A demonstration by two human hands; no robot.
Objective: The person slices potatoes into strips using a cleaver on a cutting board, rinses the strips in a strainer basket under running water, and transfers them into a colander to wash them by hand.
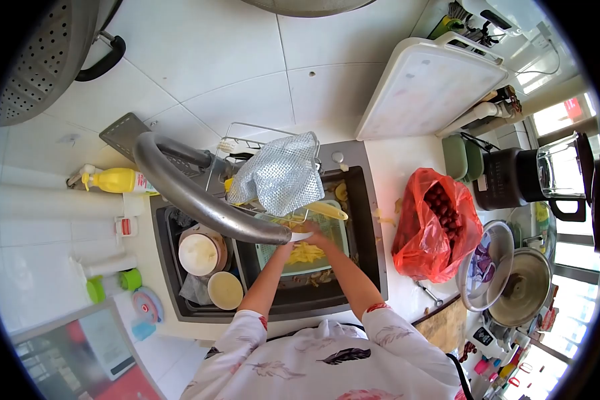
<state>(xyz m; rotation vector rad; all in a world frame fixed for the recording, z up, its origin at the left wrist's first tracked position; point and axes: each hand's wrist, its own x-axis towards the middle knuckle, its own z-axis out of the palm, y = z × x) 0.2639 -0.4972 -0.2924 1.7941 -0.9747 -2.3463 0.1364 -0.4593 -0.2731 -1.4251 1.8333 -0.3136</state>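
Note:
Both hands are over a pale green basket (344, 240) in the right bowl of the sink, directly below the faucet's outlet. Pale yellow cut strips (305, 253), which look like potato, lie in the basket under my hands. My right hand (319, 240) is beside a white streak at the faucet's mouth, probably running water; its fingers are blurred. Most of my left hand (284, 249) is hidden behind the grey faucet (207, 210), so its grip does not show. A yellow handle-like piece (328, 211) lies at the basket's far side.
Stacked bowls (199, 255) and a cream bowl (225, 291) sit in the left bowl of the sink. A silvery mesh cloth (280, 177) drapes over a wire rack behind. To the right are a red bag (410, 233) of dark red fruit and a clear basin (470, 297) with purple pieces.

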